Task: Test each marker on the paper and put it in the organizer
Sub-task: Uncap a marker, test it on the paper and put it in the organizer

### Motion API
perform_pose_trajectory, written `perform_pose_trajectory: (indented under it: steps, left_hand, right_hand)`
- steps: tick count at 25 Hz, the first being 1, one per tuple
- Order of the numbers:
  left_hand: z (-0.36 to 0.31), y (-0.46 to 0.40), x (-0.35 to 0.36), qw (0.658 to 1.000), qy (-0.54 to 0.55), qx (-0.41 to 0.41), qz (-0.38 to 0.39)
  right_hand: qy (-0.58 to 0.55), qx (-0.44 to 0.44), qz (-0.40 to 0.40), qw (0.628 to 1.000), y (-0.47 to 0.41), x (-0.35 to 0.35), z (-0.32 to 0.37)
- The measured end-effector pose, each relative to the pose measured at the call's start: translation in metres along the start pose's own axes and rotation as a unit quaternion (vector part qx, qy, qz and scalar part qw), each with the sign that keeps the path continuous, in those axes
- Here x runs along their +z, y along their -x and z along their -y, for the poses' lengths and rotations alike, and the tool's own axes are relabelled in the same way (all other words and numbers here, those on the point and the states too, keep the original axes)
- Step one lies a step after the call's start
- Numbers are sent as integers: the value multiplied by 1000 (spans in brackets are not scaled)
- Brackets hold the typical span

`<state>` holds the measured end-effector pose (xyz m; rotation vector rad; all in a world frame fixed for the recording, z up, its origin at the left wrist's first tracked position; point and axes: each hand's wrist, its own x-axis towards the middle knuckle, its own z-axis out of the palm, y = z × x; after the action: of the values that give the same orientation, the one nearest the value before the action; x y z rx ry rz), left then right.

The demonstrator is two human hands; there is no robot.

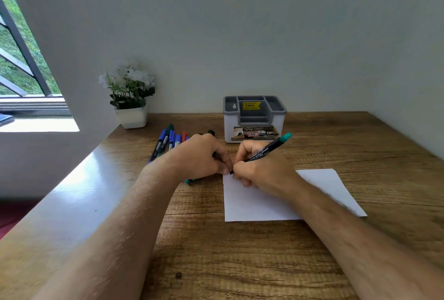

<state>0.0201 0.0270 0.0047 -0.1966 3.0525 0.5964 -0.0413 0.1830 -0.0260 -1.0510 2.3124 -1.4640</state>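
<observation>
A white sheet of paper (259, 206) lies on the wooden desk (240, 263). My right hand (262, 170) grips a black marker with a teal end (269, 148), its tip touching the paper's far left corner. My left hand (201, 155) rests just left of that corner, fingers curled; a teal bit, perhaps a cap (189, 181), peeks from under it. Several loose markers (168, 141) with blue, green, red and black caps lie behind my left hand. The grey and white organizer (254, 117) stands at the back, its visible compartments holding no markers.
A small white pot of white flowers (131, 98) stands at the back left by the wall. A window (21, 59) opens on the left. The desk's left edge runs along a pale ledge (72, 191).
</observation>
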Motion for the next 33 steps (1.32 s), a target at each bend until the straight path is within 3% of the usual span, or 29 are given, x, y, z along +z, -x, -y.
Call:
perform_pose_trajectory:
  steps: [4, 33]
  left_hand:
    - [-3, 0, 0, 1000, -2, -7, 2]
    - [-3, -3, 1, 1000, -19, -9, 4]
  right_hand:
    - [69, -17, -16, 997, 1, 4, 3]
    - [105, 2, -19, 994, -6, 10, -1]
